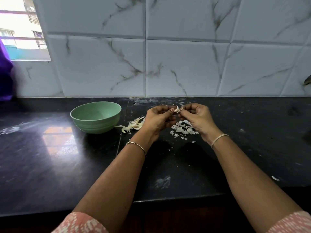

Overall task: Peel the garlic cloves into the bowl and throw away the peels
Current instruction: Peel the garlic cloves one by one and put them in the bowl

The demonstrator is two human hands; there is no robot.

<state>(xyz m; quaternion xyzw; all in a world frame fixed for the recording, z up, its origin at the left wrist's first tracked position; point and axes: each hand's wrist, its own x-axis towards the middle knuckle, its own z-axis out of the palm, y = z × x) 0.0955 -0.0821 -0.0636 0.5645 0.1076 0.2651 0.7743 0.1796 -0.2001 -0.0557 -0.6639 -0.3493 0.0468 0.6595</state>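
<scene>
Nearest on my feed, two pink patterned sleeves [80, 222] sit at the bottom edge, and bare forearms reach out over the black counter [50, 165]. Far to the right of the bowl and nearer me lies one white scrap [275, 178]. A thin bangle [136, 146] circles the left wrist and a pale band [219, 138] the right. To the right of the bowl, a scatter of peels [183, 129] lies on the counter under the right hand [196, 118]. Just beside the bowl's right wall is a small heap of cloves [134, 125] with stringy skins, partly behind the left hand [158, 118]. Both hands are raised above the counter to the right of the bowl, fingers curled, meeting on one clove [176, 109]. The left pinches it between thumb and fingertips, and the right's fingertips nip its other end. The green bowl [96, 125] stands upright on the counter, apart from both hands. Behind the bowl rises a marbled tile wall [185, 64]. Up and to the left of the bowl are a bright window [20, 31] and a purple cloth [5, 78].
</scene>
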